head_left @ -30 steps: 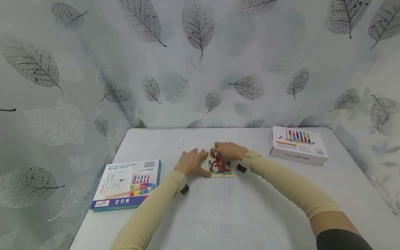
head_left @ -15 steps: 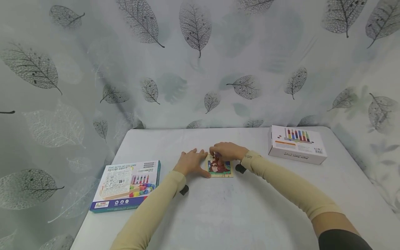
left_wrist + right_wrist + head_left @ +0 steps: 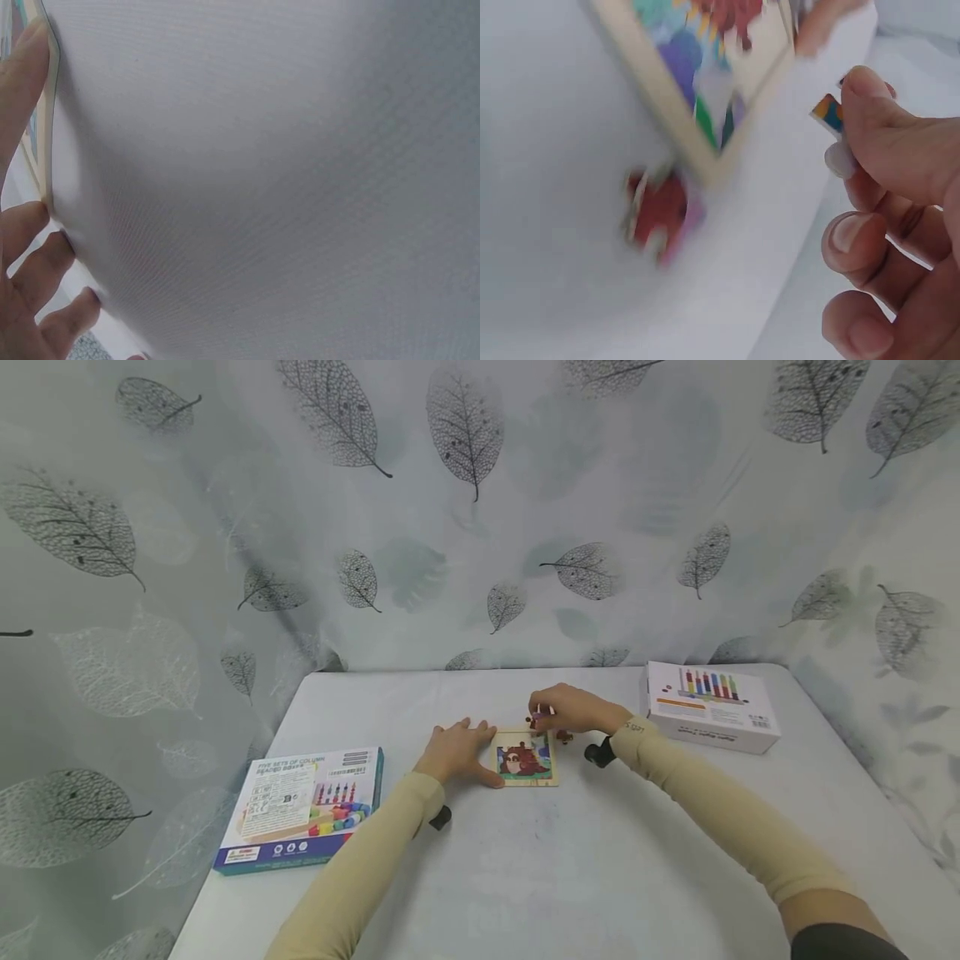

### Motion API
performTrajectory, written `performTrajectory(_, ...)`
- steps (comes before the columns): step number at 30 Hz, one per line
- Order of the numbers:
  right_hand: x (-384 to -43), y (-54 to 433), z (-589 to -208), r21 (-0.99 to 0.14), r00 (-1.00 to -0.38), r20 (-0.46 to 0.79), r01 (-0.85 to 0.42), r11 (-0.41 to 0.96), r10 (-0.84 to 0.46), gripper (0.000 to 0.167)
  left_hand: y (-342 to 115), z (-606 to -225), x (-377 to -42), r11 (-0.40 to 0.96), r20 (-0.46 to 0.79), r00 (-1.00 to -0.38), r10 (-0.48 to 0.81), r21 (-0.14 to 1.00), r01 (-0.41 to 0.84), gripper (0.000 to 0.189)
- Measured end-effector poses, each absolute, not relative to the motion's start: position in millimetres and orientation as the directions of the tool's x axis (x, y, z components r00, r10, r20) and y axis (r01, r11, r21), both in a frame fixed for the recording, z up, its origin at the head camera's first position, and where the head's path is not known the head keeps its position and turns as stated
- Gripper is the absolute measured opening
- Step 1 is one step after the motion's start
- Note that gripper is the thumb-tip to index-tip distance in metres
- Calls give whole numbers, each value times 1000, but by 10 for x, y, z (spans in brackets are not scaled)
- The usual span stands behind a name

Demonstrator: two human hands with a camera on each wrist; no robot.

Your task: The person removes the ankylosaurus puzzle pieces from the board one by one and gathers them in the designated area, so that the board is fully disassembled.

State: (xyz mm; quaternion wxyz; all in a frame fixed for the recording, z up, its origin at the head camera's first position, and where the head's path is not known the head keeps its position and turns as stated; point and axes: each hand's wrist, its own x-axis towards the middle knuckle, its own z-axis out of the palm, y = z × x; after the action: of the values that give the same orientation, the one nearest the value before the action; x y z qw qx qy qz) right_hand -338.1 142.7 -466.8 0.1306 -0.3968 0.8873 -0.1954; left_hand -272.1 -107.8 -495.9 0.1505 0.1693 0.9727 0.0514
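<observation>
A small wooden jigsaw board (image 3: 528, 782) with a red-brown animal picture lies flat near the table's middle; bare pale wood shows in its upper part. My left hand (image 3: 459, 753) is spread along its left side, thumb on the wooden rim (image 3: 45, 150) in the left wrist view, other fingertips near the far corner. Just off the board's upper right, my right hand (image 3: 573, 708) pinches a small puzzle piece (image 3: 829, 112) between thumb and forefinger; its blue and orange end sticks out, the rest hidden. A loose red-brown puzzle piece (image 3: 660, 214) lies beside the board's right edge.
A flat box (image 3: 303, 806) picturing coloured beads lies at the table's left edge. At the back right sits a white box (image 3: 712, 706) with coloured columns printed on it. A leaf-patterned curtain (image 3: 420, 510) hangs behind the white table (image 3: 525, 877).
My right hand has moved off the board to the right and slightly away, a piece in its fingers. The board's upper part and the loose piece have come into view. My left hand stays put.
</observation>
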Motion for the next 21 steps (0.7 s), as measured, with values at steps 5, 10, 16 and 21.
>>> performTrajectory(5, -3387, 1761, -4630, -438, -677, -56, -644, 627, -734, 13, -1077, -4974, -2721, 937, -274, -897, 346, 161, 312, 104)
performTrajectory(10, -3411, 2005, -4664, -439, -707, -106, -597, 671, -699, 16, -1087, -4977, -2716, 935, -274, -897, 348, 165, 313, 104)
performTrajectory(16, -3387, 2165, -4723, -460, -730, -179, -530, 712, -660, 20, -1090, -4970, -2707, 933, -267, -896, 356, 157, 324, 103)
performTrajectory(21, -3338, 2227, -4767, -464, -758, -221, -471, 750, -613, 19, -1089, -4967, -2707, 930, -255, -896, 364, 151, 335, 103)
